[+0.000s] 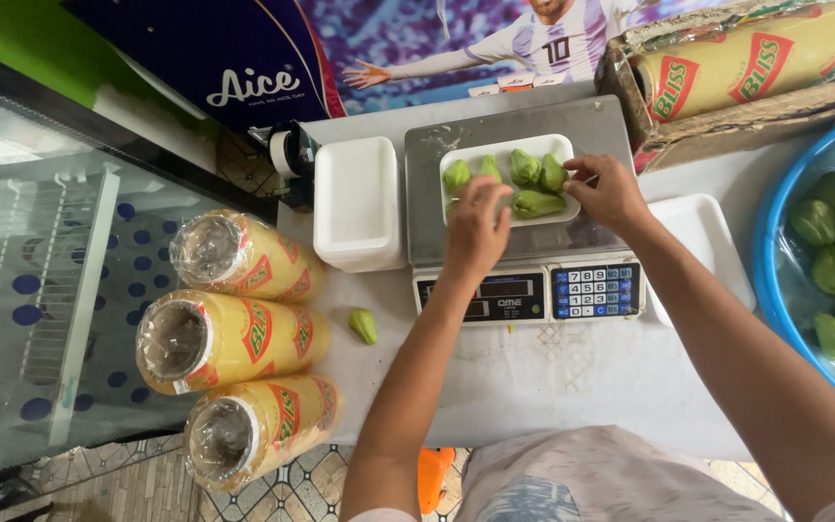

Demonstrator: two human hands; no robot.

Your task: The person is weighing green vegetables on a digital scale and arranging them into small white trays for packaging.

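Green gourds (532,184), white tray (555,145)

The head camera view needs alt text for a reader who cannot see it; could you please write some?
Seen from above, a person's left hand and right hand arrange green chayotes on a white foam tray atop a digital scale. Three rolls of cling film lie at left; a blue basin of chayotes sits at right.

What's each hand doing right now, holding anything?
Left hand: fingers curled down over the green vegetables on the white tray; whether it grips one cannot be told.
Right hand: pinching the tray's right edge.
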